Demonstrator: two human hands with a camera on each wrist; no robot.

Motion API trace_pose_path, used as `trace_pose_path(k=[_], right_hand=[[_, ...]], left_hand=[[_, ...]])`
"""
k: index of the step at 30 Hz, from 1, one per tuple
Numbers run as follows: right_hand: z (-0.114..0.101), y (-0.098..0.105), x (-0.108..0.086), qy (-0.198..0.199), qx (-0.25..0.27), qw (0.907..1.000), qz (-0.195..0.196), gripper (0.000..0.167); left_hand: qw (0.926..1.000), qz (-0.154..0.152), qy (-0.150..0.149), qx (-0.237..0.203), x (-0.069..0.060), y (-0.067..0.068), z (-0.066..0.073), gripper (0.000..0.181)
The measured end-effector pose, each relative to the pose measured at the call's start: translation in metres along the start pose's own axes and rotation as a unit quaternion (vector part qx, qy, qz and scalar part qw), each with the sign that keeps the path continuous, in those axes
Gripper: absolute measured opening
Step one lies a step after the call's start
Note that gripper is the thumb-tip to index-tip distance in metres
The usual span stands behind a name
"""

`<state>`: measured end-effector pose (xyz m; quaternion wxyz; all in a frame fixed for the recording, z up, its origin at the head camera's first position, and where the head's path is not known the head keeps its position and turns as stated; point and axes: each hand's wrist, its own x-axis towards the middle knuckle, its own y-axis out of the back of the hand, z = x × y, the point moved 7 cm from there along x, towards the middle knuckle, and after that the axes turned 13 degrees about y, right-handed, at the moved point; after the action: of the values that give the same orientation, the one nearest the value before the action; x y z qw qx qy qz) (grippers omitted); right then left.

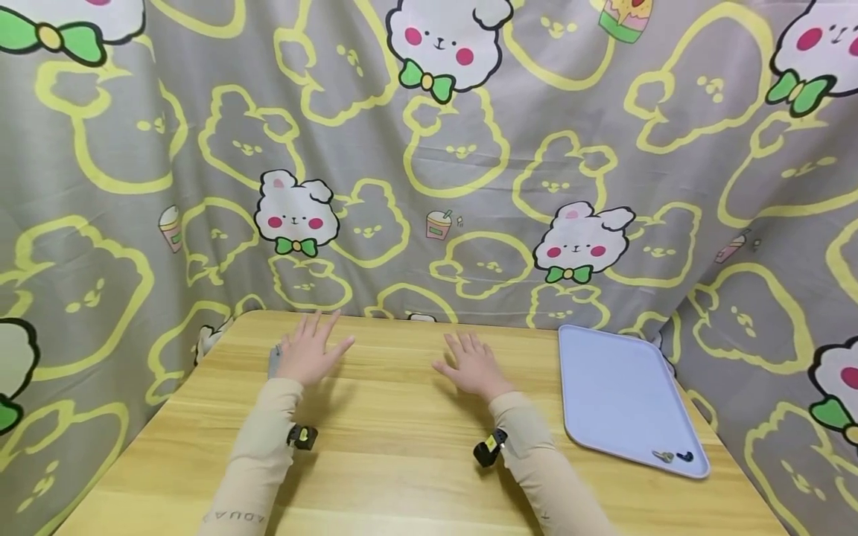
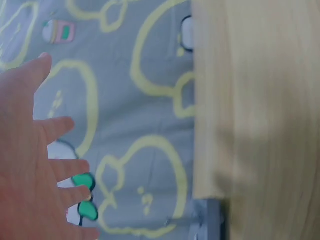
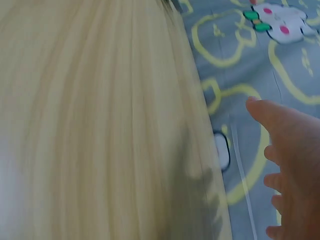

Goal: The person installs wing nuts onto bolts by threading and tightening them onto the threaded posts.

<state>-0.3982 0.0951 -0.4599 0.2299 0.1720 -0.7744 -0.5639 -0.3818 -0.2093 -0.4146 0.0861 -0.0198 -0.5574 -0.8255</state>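
My left hand point(image 1: 310, 353) hovers over the far left of the wooden table point(image 1: 389, 447), its fingers spread and holding nothing. Partly hidden behind it is a small grey-blue object point(image 1: 274, 362) at the table's left; its kind cannot be made out. The left wrist view has that hand point(image 2: 30, 160) with straight, parted fingers, and a grey block-like piece point(image 2: 214, 220) at the bottom. Right of the middle, my right hand point(image 1: 474, 366) is also held over the table with extended fingers. Nothing is in this hand point(image 3: 300, 160) in the right wrist view either.
A light blue tray point(image 1: 623, 394) lies along the table's right side. In its near right corner are a small olive-coloured item point(image 1: 663, 456) and a small dark item point(image 1: 684, 456). A grey curtain point(image 1: 469, 193) with cartoon prints hangs behind and beside the table.
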Motion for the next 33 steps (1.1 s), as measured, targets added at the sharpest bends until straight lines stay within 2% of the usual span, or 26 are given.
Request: trace_pose_path(k=[8, 14, 19, 25, 28, 33], right_hand=[[-0.042, -0.017, 0.023, 0.039, 0.014, 0.9989, -0.022, 0.076], [-0.073, -0.031, 0.039, 0.083, 0.035, 0.9952, -0.04, 0.077], [-0.095, -0.04, 0.05, 0.115, 0.048, 0.9911, -0.048, 0.08], [-0.12, -0.049, 0.062, 0.133, 0.049, 0.9879, -0.062, 0.078], [-0.134, -0.055, 0.068, 0.144, 0.044, 0.9855, -0.079, 0.079], [-0.154, -0.067, 0.079, 0.161, 0.027, 0.982, -0.096, 0.079]], left_hand=[[0.9993, 0.009, -0.004, -0.037, -0.005, 0.027, -0.024, 0.078], [0.9985, 0.009, -0.005, -0.054, -0.009, 0.04, -0.054, 0.076], [0.9975, -0.017, 0.017, -0.066, -0.012, 0.038, -0.084, 0.079], [0.9931, -0.047, 0.055, -0.092, -0.012, 0.034, -0.119, 0.088], [0.9909, -0.067, 0.068, -0.095, -0.012, 0.032, -0.13, 0.09], [0.9878, -0.102, 0.072, -0.093, -0.009, 0.025, -0.139, 0.089]])
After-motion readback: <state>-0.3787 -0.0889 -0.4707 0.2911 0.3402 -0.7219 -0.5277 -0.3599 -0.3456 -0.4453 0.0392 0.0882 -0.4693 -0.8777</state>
